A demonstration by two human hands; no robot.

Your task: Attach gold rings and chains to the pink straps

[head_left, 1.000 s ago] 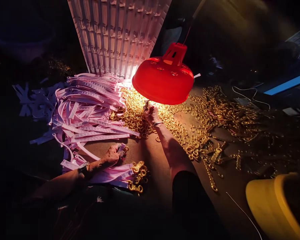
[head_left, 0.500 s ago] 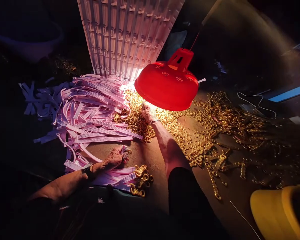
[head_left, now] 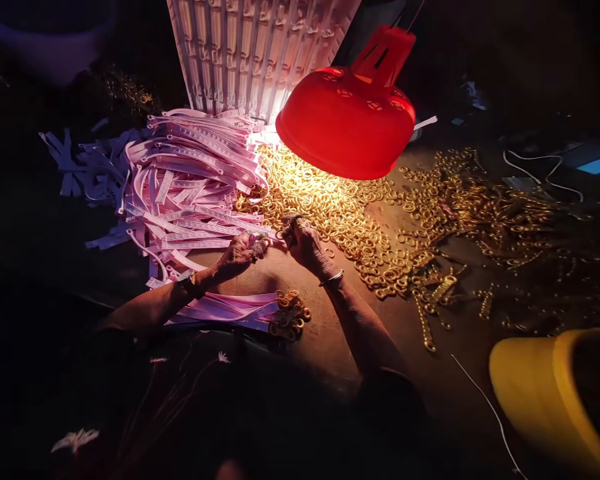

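My left hand (head_left: pixel 239 257) pinches the end of a pink strap, with a gold ring piece at its fingertips. Beside it, to the right, my right hand (head_left: pixel 307 248) has its fingers closed at the edge of a heap of gold ring pieces (head_left: pixel 320 200). What it grips is mostly hidden; a gold ring shows at its thumb side. Behind my left hand lies a big pile of pink printed straps (head_left: pixel 190 173). In front of both hands rests a row of pink straps (head_left: pixel 235 308) with gold rings (head_left: pixel 291 313) on their right ends.
A red lamp (head_left: pixel 350 120) hangs low over the heap. At the back leans a ribbed panel (head_left: pixel 260 53). Chained gold pieces (head_left: pixel 495 207) spread to the right. A yellow container (head_left: pixel 525 387) and a white cord (head_left: pixel 485 407) are at the front right.
My right hand has drawn back from the gold heap towards me. My left hand has risen and moved right, so the two are now close together. The view has shifted.
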